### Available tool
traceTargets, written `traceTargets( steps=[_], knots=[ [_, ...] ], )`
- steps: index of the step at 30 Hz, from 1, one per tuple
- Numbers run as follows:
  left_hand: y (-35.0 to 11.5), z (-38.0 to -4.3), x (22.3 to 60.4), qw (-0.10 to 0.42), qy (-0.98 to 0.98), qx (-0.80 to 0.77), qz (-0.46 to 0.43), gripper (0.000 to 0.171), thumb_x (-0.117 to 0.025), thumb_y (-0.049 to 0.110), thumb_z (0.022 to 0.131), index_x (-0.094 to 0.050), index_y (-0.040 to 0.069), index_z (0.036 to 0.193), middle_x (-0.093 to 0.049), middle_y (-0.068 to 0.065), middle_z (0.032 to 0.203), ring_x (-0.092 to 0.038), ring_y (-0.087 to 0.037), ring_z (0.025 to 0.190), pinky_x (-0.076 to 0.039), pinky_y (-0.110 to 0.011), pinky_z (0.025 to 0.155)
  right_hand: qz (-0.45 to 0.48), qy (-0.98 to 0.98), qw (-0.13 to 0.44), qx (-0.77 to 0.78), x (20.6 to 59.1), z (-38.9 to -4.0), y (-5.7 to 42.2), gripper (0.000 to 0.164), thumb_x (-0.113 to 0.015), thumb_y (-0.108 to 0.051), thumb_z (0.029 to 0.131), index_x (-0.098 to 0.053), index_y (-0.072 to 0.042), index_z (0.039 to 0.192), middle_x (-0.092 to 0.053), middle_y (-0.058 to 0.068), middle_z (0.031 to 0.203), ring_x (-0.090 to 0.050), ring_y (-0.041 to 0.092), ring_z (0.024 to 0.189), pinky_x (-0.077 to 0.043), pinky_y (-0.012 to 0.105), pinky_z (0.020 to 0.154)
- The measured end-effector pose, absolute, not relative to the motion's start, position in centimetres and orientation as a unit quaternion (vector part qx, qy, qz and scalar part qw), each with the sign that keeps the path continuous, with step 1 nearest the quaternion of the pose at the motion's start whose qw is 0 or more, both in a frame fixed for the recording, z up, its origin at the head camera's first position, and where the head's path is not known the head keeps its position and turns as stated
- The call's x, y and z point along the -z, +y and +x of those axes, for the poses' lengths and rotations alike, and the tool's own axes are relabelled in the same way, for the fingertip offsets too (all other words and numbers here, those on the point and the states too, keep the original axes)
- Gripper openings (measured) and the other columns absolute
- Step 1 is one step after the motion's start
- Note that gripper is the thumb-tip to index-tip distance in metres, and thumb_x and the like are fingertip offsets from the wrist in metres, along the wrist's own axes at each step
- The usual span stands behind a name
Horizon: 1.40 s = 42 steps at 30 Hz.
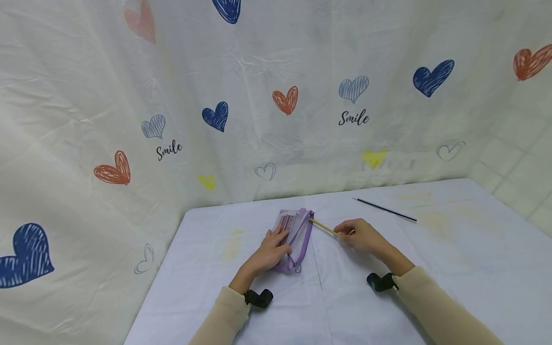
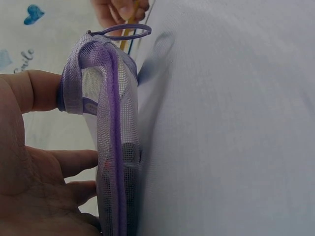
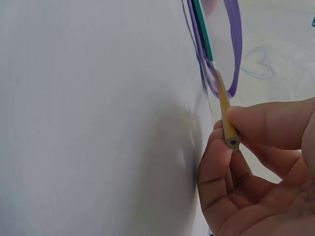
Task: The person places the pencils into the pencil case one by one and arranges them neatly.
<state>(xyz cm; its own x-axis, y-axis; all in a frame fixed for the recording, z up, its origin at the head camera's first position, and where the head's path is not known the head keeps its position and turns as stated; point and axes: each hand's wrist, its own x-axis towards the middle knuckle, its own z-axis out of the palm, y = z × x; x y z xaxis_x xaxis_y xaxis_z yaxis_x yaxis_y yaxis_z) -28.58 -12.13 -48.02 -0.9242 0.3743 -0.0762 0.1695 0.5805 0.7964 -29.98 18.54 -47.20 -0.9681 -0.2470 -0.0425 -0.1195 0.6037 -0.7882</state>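
A purple-trimmed mesh pencil case lies on the table with several pencils showing through it. My left hand rests across it, fingers and thumb spread on its upper face. In the left wrist view the thumb touches the purple trim near one end, where a zip pull loop sticks out. Between thumb and fingers, my right hand pinches a yellow pencil near its flat end. The pencil's far end is at the case's opening, close to a green pencil in the right wrist view.
A dark pencil lies farther back on the right of the white-covered table. Behind the table hangs a pale curtain printed with hearts. Both wrists carry small black cameras.
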Motion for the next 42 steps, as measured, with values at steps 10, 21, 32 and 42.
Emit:
traceTargets(
  steps=[10, 21, 32, 42],
  knots=[
    [-12.1, -28.7, 48.2, 0.113, 0.879, -0.437, 0.155, 0.079, -0.056, 0.032, 0.087, -0.037, 0.007, 0.159, -0.014, -0.016, 0.172, 0.003, -0.049, 0.157, -0.003, -0.073, 0.121, -0.096, 0.866, 0.108, 0.48, 47.0, -29.1, 16.6, 0.032, -0.065, -0.002, 0.09, -0.07, 0.0, 0.121, -0.068, 0.01, 0.097, -0.06, 0.016, 0.08, -0.051, 0.029, 0.067],
    [-11.9, -28.7, 48.2, 0.114, 0.881, -0.433, 0.153, 0.079, -0.055, 0.033, 0.086, -0.038, 0.008, 0.158, -0.014, -0.015, 0.172, 0.002, -0.048, 0.158, -0.004, -0.071, 0.121, -0.096, 0.833, 0.133, 0.528, 46.7, -28.0, 14.3, 0.038, -0.066, -0.003, 0.088, -0.066, 0.003, 0.125, -0.067, 0.01, 0.09, -0.059, 0.014, 0.073, -0.051, 0.028, 0.067],
    [-12.0, -28.7, 48.2, 0.116, 0.883, -0.429, 0.149, 0.076, -0.055, 0.031, 0.088, -0.038, 0.008, 0.158, -0.015, -0.014, 0.172, 0.002, -0.047, 0.158, -0.005, -0.071, 0.122, -0.072, 0.814, 0.149, 0.556, 47.0, -27.2, 11.3, 0.042, -0.068, -0.008, 0.091, -0.062, 0.002, 0.131, -0.068, 0.008, 0.09, -0.064, 0.014, 0.074, -0.053, 0.029, 0.067],
    [-12.0, -28.7, 48.1, 0.118, 0.885, -0.427, 0.142, 0.077, -0.058, 0.034, 0.087, -0.039, 0.012, 0.159, -0.015, -0.01, 0.173, 0.001, -0.045, 0.159, -0.006, -0.071, 0.122, -0.043, 0.789, 0.153, 0.594, 46.8, -27.0, 9.1, 0.041, -0.068, -0.005, 0.09, -0.06, 0.006, 0.128, -0.071, 0.011, 0.093, -0.068, 0.015, 0.078, -0.06, 0.032, 0.074]
  ],
)
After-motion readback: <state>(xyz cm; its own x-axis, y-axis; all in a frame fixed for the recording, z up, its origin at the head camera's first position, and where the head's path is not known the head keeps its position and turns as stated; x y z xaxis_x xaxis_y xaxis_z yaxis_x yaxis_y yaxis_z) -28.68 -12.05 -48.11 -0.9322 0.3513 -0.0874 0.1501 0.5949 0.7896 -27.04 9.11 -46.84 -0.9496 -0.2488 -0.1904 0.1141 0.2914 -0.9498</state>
